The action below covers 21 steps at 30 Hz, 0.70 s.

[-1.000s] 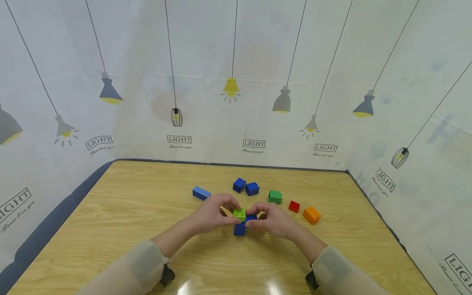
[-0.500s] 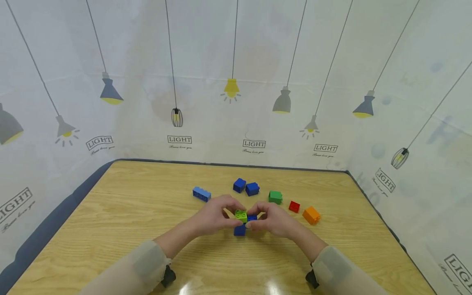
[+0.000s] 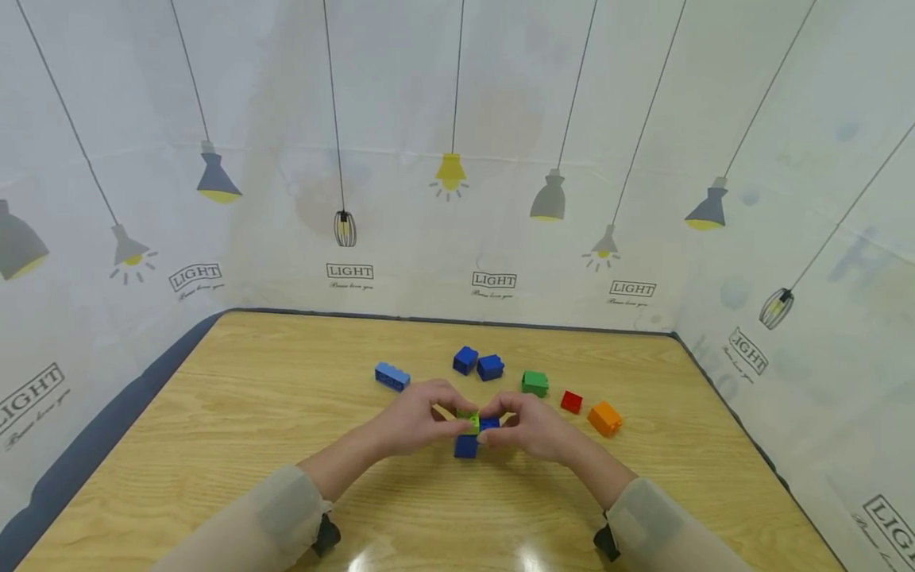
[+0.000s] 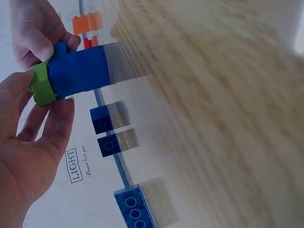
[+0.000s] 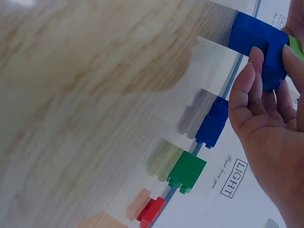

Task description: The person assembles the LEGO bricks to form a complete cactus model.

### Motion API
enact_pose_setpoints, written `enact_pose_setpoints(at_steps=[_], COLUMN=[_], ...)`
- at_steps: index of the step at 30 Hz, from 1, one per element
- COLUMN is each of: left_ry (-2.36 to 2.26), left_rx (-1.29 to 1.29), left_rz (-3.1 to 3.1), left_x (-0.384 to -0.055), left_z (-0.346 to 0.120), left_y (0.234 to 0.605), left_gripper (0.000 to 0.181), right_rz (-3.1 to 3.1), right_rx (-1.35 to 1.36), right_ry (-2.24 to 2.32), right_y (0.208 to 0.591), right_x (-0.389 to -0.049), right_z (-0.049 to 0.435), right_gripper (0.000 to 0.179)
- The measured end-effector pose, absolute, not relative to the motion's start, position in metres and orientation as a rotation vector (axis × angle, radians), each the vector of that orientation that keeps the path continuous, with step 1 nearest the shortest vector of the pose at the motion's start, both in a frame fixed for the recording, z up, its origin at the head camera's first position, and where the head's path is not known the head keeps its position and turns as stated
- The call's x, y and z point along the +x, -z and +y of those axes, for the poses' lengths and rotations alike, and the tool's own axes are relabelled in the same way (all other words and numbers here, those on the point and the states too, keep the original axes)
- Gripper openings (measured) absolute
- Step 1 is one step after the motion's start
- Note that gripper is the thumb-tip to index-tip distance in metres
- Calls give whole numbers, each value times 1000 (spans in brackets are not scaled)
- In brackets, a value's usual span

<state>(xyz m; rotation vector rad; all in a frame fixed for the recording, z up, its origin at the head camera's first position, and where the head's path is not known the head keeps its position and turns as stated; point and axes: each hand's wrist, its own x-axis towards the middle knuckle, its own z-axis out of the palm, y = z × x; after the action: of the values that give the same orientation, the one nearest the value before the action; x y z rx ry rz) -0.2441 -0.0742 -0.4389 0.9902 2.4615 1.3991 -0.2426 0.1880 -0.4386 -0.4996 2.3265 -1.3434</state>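
Observation:
At the middle of the table, my left hand (image 3: 422,417) pinches a lime-green toy building brick (image 4: 43,84) between thumb and fingers. The green brick sits at the top of a blue brick stack (image 4: 80,71), its edge right against the blue. My right hand (image 3: 532,429) grips the upper blue brick (image 5: 274,59), which juts out to the right beyond the lower blue block (image 3: 466,446). In the head view, the left thumb and fingers cover much of the green brick.
Behind the hands lie two blue bricks (image 3: 490,367) and a long lighter-blue brick (image 3: 392,376). A green brick (image 3: 534,384), a red brick (image 3: 571,402) and an orange brick (image 3: 604,419) lie to the right. A printed curtain (image 3: 400,159) stands around the wooden table (image 3: 214,413).
The lime-green brick has shifted slightly right and down over the blue stack. My left hand moved with it, and its fingers now cover more of the brick. The right hand keeps its grip.

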Motion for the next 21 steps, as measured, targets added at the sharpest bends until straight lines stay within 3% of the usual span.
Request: enact_pose_setpoints(at_steps=[21], left_ry=[-1402], left_rx=[904], left_rz=[2438], left_x=[-250], left_z=[-73], left_y=[443], left_gripper=[27], right_rz=[2261], right_rx=[-501], right_ry=[1353], right_y=[434], right_x=[-244], right_z=[193], right_gripper=[32])
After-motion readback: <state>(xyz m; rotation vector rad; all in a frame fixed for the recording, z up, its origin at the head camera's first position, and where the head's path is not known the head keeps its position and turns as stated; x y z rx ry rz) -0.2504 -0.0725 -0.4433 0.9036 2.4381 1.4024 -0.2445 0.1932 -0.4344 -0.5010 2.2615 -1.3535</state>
